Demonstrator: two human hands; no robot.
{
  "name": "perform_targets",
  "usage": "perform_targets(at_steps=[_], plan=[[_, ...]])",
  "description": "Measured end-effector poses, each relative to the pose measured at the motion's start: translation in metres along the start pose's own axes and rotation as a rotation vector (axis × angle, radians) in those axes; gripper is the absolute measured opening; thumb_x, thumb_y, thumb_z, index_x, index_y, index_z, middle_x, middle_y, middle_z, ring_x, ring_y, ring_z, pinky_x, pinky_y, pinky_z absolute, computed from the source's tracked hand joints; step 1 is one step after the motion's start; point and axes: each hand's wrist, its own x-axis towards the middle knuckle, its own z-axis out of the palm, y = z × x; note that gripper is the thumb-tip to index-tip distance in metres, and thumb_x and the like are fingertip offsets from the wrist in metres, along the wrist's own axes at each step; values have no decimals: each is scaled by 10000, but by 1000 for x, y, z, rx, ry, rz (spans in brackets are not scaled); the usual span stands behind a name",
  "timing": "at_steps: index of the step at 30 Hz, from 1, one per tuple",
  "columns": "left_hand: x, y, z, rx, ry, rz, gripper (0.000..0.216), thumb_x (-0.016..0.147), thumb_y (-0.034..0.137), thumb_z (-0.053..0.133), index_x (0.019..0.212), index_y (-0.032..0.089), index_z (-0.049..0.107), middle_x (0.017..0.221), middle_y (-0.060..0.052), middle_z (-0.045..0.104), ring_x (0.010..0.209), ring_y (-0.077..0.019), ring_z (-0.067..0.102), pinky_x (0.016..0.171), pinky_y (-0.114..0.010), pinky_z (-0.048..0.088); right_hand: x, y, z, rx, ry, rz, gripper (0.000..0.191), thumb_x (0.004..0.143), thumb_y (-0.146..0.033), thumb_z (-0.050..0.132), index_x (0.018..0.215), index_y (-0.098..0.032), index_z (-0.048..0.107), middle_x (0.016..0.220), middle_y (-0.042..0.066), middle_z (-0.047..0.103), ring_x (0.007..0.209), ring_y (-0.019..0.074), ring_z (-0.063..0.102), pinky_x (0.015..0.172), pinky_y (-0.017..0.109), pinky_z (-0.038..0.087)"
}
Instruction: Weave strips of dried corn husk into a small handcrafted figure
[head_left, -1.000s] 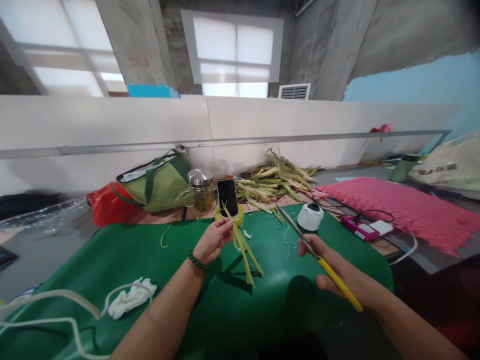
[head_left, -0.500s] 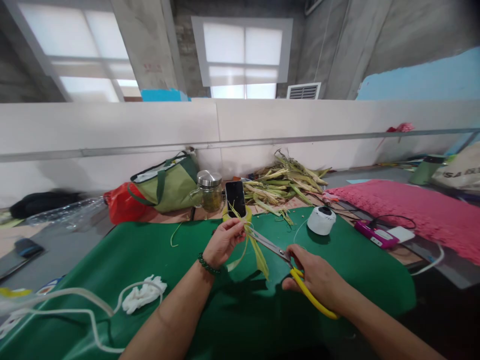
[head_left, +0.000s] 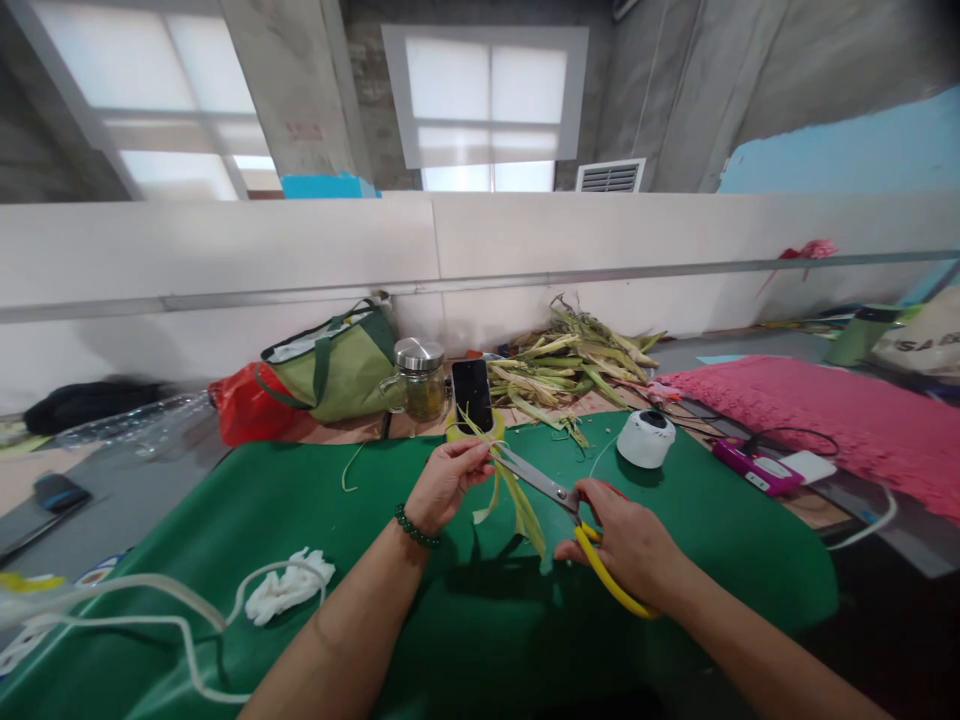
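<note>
Near the propped black smartphone (head_left: 472,392), yellow-handled steel scissors (head_left: 551,485) meet a pale green bundle of leaf strips (head_left: 521,505)

On the near side of the phone, above the green-covered desk (head_left: 285,490), the bundle hangs from the left hand (head_left: 446,482), whose thumb and fingers pinch its gathered top. A bracelet of round dark-green beads (head_left: 414,530) circles that wrist. To the right of the phone and nearer the wearer, the right hand (head_left: 622,535) wraps its fingers round the scissors' handles. The blades point toward the left hand and overlap the strips beside the pinch; whether they grip anything cannot be told.

The bundle looks very light, soft and limp, and would probably split lengthwise if tugged hard. Its gathered top seems the best hold, since the loose tails would swing and slip. The scissors look stiff and heavier, safest held by the handles.

Far to the right of the phone, a beige bag (head_left: 926,338) carries dark letters beginning "SA"; the rest is unclear. High to the phone's left, red marks on a grey concrete pillar (head_left: 289,65) are too blurred to read. On the phone, the scissors and the squat white spool (head_left: 646,442) to the phone's right, no label is legible.
</note>
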Motion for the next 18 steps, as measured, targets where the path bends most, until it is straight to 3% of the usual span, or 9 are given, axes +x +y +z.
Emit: perform_targets(at_steps=[5, 11, 18], plan=[[-1, -1, -1, 67, -62, -26, 233, 529, 224, 843, 651, 93, 693, 589, -15, 650, 496, -76, 573, 537, -191, 483, 5, 2, 2, -115, 17, -11, 351, 792, -489, 539, 982, -198, 493, 910, 85, 659, 754, 247, 653, 578, 291, 395], [0, -3, -2, 83, -91, -34, 203, 527, 181, 828, 659, 100, 697, 592, -21, 661, 481, -82, 577, 518, -191, 480, 12, 8, 10, -219, 153, -89, 434, 781, -511, 554, 1042, -165, 526, 1005, 134, 667, 799, 260, 657, 571, 289, 406], [0, -3, -2, 100, -89, -50, 179, 529, 168, 823, 593, 102, 670, 557, -17, 641, 482, -91, 589, 519, -193, 487, 18, 10, 6, -247, 172, -149, 467, 784, -590, 527, 980, -166, 551, 854, 106, 682, 673, 238, 646, 520, 276, 356]])
